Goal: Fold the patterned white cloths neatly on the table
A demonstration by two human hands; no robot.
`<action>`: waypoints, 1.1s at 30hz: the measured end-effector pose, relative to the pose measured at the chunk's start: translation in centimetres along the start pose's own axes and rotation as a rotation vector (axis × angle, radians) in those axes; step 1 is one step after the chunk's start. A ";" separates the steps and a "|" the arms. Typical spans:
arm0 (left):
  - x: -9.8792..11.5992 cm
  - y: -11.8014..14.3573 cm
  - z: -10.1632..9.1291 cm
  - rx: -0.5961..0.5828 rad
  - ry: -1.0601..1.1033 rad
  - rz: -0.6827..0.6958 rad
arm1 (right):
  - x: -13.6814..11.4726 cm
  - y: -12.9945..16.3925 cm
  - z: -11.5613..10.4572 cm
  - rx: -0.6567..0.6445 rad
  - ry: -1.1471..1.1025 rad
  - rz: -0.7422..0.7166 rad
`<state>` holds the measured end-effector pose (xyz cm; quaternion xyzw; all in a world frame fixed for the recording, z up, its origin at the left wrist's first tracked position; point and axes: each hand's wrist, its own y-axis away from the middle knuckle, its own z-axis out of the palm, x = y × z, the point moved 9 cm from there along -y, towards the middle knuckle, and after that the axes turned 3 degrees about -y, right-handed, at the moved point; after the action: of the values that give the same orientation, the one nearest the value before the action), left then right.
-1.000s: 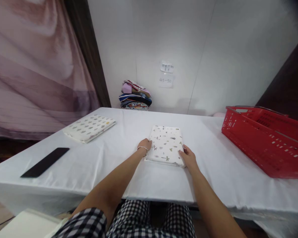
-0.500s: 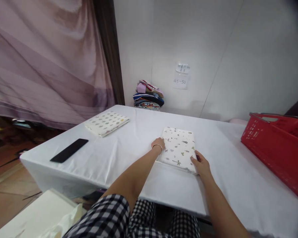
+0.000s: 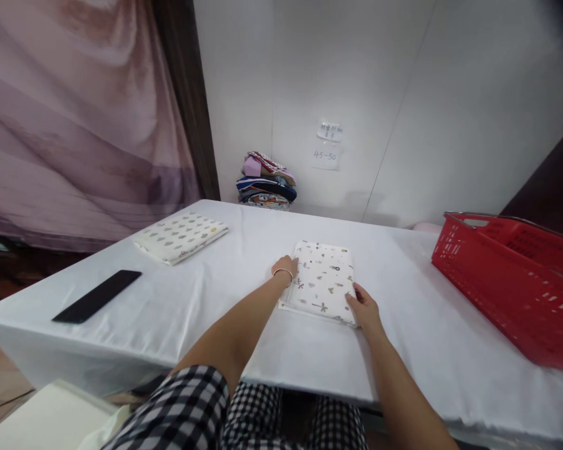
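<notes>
A folded white cloth (image 3: 323,282) printed with small motifs lies flat near the middle of the table (image 3: 225,312), which is draped in a white sheet. The left hand (image 3: 287,267) rests at the cloth's nine o'clock edge, its fingers curled against the fold and touching it; a thin bracelet (image 3: 283,272) circles the wrist. The right hand (image 3: 363,306) sits at the cloth's five o'clock corner, fingers partly bent and pressed against the edge; whether either hand pinches the fabric or only touches it cannot be told.

At ten o'clock from the cloth, well apart, lies a second folded cloth (image 3: 182,235) with a dotted print. A flat black phone (image 3: 97,304) lies at nine o'clock near the table's left end. A red basket (image 3: 511,281) stands at three o'clock. At twelve o'clock, against the wall, sits a stack of coloured fabrics (image 3: 265,186) beneath two paper notes (image 3: 327,144).
</notes>
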<state>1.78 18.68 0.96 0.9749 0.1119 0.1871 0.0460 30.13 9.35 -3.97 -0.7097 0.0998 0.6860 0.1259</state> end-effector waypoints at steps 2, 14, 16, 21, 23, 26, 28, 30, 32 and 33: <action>0.7 -0.6 -0.5 0.048 0.019 0.021 | -0.2 0.2 0.1 -0.006 -0.004 0.004; 0.6 -3.8 0.8 0.014 0.126 -0.021 | -0.1 0.4 0.4 -0.032 0.019 0.070; 0.4 -3.8 0.8 0.024 0.135 -0.031 | -0.3 0.5 0.5 -0.031 0.011 0.066; 0.5 -3.6 0.9 0.022 0.135 -0.043 | -0.6 0.7 0.5 -0.015 -0.001 0.072; 1.0 -3.9 0.7 0.015 0.131 -0.011 | -0.7 0.9 0.6 -0.023 0.007 0.093; 2.0 -5.0 0.5 0.007 0.131 0.040 | -0.9 1.1 0.7 -0.016 0.032 0.135; 2.4 -5.9 0.4 0.004 0.136 0.049 | -1.1 1.2 0.7 -0.005 0.039 0.144; 2.6 -6.6 0.6 0.005 0.146 0.041 | -1.2 1.3 0.7 -0.006 0.038 0.142; 2.5 -7.0 0.8 0.016 0.157 0.023 | -1.3 1.3 0.8 -0.012 0.040 0.132; 2.3 -7.0 0.9 0.025 0.164 0.011 | -1.4 1.3 0.8 -0.014 0.044 0.127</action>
<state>2.80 26.00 -0.01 0.9574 0.1120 0.2651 0.0234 28.93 8.32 -2.68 -0.7176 0.1425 0.6776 0.0748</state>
